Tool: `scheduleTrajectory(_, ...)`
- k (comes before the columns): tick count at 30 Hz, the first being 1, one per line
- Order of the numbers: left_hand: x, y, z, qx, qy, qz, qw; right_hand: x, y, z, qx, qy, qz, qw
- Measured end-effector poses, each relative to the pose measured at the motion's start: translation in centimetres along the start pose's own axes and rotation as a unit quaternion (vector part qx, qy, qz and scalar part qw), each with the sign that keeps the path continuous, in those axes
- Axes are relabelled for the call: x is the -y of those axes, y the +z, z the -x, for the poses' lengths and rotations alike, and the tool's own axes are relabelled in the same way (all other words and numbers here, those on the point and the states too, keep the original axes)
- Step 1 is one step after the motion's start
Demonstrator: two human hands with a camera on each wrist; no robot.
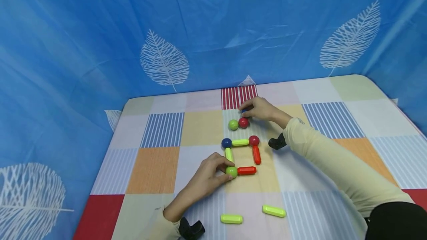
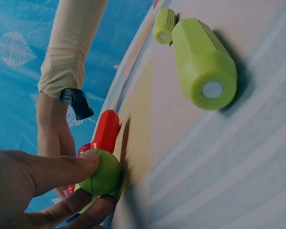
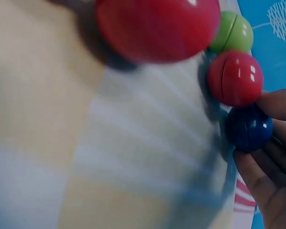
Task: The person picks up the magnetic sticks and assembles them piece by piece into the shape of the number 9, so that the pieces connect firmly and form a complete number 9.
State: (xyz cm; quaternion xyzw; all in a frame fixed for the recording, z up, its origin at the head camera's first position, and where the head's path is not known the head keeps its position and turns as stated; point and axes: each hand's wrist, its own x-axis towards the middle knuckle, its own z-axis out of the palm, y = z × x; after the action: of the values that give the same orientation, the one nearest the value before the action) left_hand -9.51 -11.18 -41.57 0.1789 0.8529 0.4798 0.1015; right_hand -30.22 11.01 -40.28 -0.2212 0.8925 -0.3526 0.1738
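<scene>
My left hand (image 1: 208, 173) pinches a green ball (image 1: 231, 172) between thumb and fingers. That ball is the near left corner of a frame of rods and balls. A green rod (image 1: 228, 154) links it to a dark blue ball (image 1: 226, 143), and a red rod (image 1: 247, 170) sticks out to its right. Along the far side a green rod (image 1: 240, 142) reaches a red ball (image 1: 254, 140), with a second red rod (image 1: 256, 155) hanging nearward. Farther back my right hand (image 1: 261, 109) grips a blue ball (image 3: 249, 129) beside a loose red ball (image 3: 236, 78) and a green ball (image 3: 233, 32).
Two loose green rods, one on the left (image 1: 231, 219) and one on the right (image 1: 274, 211), lie near the front of the table. A patchwork cloth (image 1: 151, 171) covers the table. Behind it hangs a blue curtain (image 1: 233, 40) with white leaves.
</scene>
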Motion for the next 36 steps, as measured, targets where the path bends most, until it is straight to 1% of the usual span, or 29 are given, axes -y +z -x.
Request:
scheduleTrajectory(4, -0.1, -0.1, 0.1, 0.003, -0.010, 0.004, 0.9999, -0.8, -0.8, 0.9, -0.008, 0.012, 0.010, 0.9999)
scheduleTrajectory(6, -0.1, -0.1, 0.1, 0.003, -0.006, 0.004, 1.0000, -1.3, -1.3, 1.5, -0.013, 0.020, 0.010, 0.9997)
scheduleTrajectory(12, 0.3, 0.0, 0.1, 0.001, 0.013, -0.001, 0.9999, -3.0, -2.5, 4.1, -0.035, 0.049, -0.005, 0.9982)
scheduleTrajectory(16, 0.3, -0.1, 0.2, -0.003, 0.012, 0.002, 0.9999, -3.9, -3.0, 5.8, -0.046, 0.057, -0.012, 0.9972)
scheduleTrajectory(23, 0.4, 0.0, 0.2, 0.001, 0.012, 0.003, 0.9999, -5.1, -3.4, 9.2, -0.060, 0.062, -0.015, 0.9961)
scheduleTrajectory(27, 0.4, 0.0, 0.2, -0.001, 0.016, 0.007, 0.9998, -5.4, -3.4, 11.5, -0.059, 0.063, -0.017, 0.9961)
scheduleTrajectory(30, 0.5, 0.0, 0.1, -0.003, 0.019, 0.008, 0.9998, -5.4, -3.2, 13.3, -0.050, 0.064, -0.028, 0.9963)
scheduleTrajectory(33, 0.5, 0.1, 0.1, -0.004, 0.020, 0.006, 0.9998, -5.1, -2.6, 15.1, -0.046, 0.058, -0.042, 0.9964)
scheduleTrajectory(36, 0.4, 0.1, 0.2, -0.005, 0.018, 0.010, 0.9998, -4.5, -1.7, 16.7, -0.047, 0.047, -0.042, 0.9969)
